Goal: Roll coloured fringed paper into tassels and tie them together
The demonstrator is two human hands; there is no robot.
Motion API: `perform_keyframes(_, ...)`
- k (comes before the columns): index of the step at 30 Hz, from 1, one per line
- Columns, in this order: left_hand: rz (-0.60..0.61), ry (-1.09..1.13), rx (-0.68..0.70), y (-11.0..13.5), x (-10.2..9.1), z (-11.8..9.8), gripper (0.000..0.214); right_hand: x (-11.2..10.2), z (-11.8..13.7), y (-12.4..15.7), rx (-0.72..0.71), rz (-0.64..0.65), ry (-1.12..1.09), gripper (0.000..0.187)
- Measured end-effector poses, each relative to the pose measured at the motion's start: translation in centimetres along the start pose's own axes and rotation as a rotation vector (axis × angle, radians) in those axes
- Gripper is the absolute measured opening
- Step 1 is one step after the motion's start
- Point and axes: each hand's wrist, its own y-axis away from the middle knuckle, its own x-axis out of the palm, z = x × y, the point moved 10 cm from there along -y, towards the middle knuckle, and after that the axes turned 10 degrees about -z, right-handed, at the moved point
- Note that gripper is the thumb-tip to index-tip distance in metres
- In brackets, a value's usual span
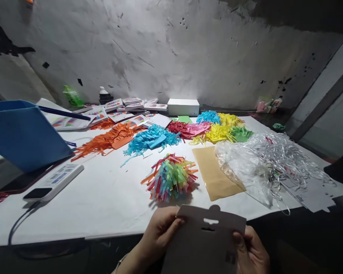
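Observation:
Between my two hands is a pale cardboard box (202,247) with a hang-hole tab along its top, held below the table's front edge. My left hand (161,232) pinches its upper left corner, thumb in front. On the opposite side, my right hand (250,249) grips the right edge, thumb on the face. Just beyond the box lies a multicoloured tissue-paper tassel bunch (171,177). To its right are a brown paper envelope (217,175) and a crumpled clear plastic bag (246,167).
Fringed paper bundles in orange (111,139), blue (153,139) and yellow (220,133) lie across the white table (103,205). Printed flat boxes (131,106) and a white box (183,107) stand behind. White string (280,152) is at right; a power bank (54,182) with a cable is at left.

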Motion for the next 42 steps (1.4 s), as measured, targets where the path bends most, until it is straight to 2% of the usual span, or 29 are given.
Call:
perform_keyframes(2, -0.053, -0.061, 0.084, -0.3, -0.8, -0.6, 0.029, 1.0, 0.0, -0.4, 0.084, 0.104, -0.042, 0.032)
perform_keyframes(4, -0.044, 0.002, 0.084, -0.5, -1.0, -0.5, 0.022, 2.3, 0.5, -0.7, 0.135, 0.280, -0.043, 0.036)
perform_keyframes(5, 0.009, 0.074, 0.073, -0.5, -0.7, -0.4, 0.024, 3.0, 1.2, -0.8, 0.101, 0.387, -0.029, 0.036)
perform_keyframes(8, 0.238, 0.259, 0.023, -0.4, 0.4, -0.6, 0.025, 4.7, 4.2, -0.4, -0.097, 0.698, -0.012, 0.015)
perform_keyframes(11, 0.411, 0.215, -0.015, -0.3, 0.8, -1.4, 0.044, 5.3, 6.6, 0.1, -0.213, 0.869, 0.012, 0.029)
perform_keyframes(13, 0.451, 0.122, -0.006, -0.4, 0.8, -2.2, 0.042, 5.6, 8.2, 0.6, -0.330, 0.924, 0.146, 0.038)
perform_keyframes(15, 0.438, 0.031, 0.004, -0.4, 0.8, -2.7, 0.030, 5.9, 9.5, 1.1, -0.503, 0.934, 0.353, 0.044)
perform_keyframes(17, 0.422, -0.027, 0.014, -0.2, 1.2, -2.7, 0.020, 6.4, 10.7, 1.6, -0.696, 0.888, 0.533, 0.040)
perform_keyframes(20, 0.395, -0.043, 0.035, 0.1, 2.0, -2.5, 0.023, 7.6, 11.7, 2.6, -0.963, 0.785, 0.652, 0.040)
perform_keyframes(22, 0.357, -0.024, 0.047, 0.0, 2.3, -2.4, 0.024, 8.7, 11.2, 3.1, -1.048, 0.784, 0.709, 0.045)
perform_keyframes(24, 0.316, -0.010, 0.039, -0.2, 2.5, -2.2, 0.027, 9.8, 10.2, 3.1, -1.007, 0.857, 0.755, 0.041)
perform_keyframes(28, 0.294, -0.013, 0.024, -0.5, 2.8, -2.3, 0.030, 10.5, 8.9, 1.6, -0.722, 1.002, 0.779, 0.031)
perform_keyframes(31, 0.284, -0.012, 0.019, -0.6, 2.9, -2.3, 0.030, 10.6, 8.8, 0.7, -0.612, 1.037, 0.783, 0.029)
perform_keyframes(36, 0.290, -0.009, -0.001, -0.6, 2.9, -1.8, 0.038, 10.8, 8.6, 0.5, -0.586, 1.059, 0.766, 0.031)
perform_keyframes(42, 0.273, -0.011, 0.010, -0.7, 2.9, -1.8, 0.036, 10.9, 8.1, 0.3, -0.645, 0.990, 0.904, 0.024)
